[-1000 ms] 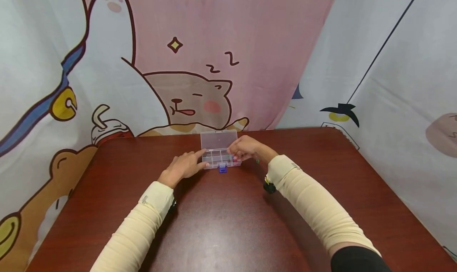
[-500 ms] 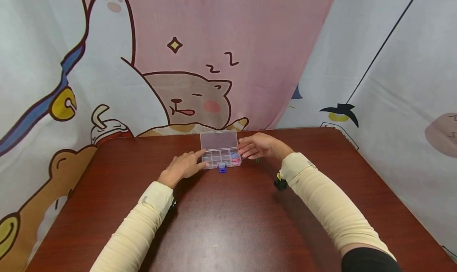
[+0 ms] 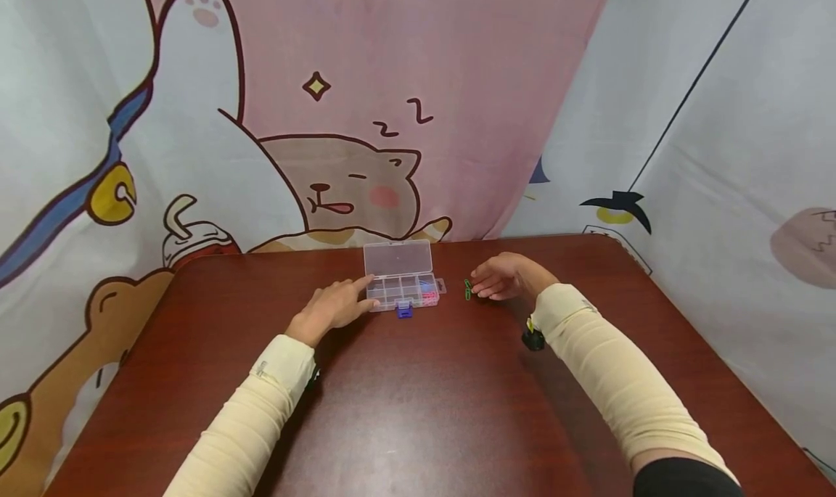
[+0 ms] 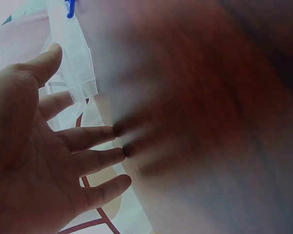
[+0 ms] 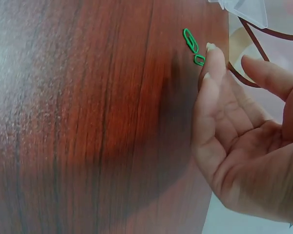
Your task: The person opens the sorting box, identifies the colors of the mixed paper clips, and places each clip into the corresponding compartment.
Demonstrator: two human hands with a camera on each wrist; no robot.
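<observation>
A clear plastic compartment box (image 3: pixel 401 291) stands on the table with its lid (image 3: pixel 397 258) raised and a blue latch (image 3: pixel 404 310) in front. Pink paper clips (image 3: pixel 429 297) and blue ones (image 3: pixel 424 284) lie in its right-hand compartments. My left hand (image 3: pixel 332 305) rests against the box's left end, fingers spread; in the left wrist view the thumb and index finger are at its side. Right of the box, green paper clips (image 5: pixel 190 41) lie on the wood. Right beside them my right hand (image 3: pixel 504 276) hovers with loosely bent fingers and a gap between thumb and fingertips, holding nothing visible.
The brown wooden table (image 3: pixel 392 403) reaches back to a cartoon-printed curtain (image 3: pixel 366 185). A hanging tab (image 3: pixel 442 286) sticks out from the box's right end. A small black wrist camera (image 3: pixel 533 337) hangs under the right sleeve.
My right hand has left the box's right compartments and moved right to the green paper clips, its fingers loosening. The left hand stays at the box.
</observation>
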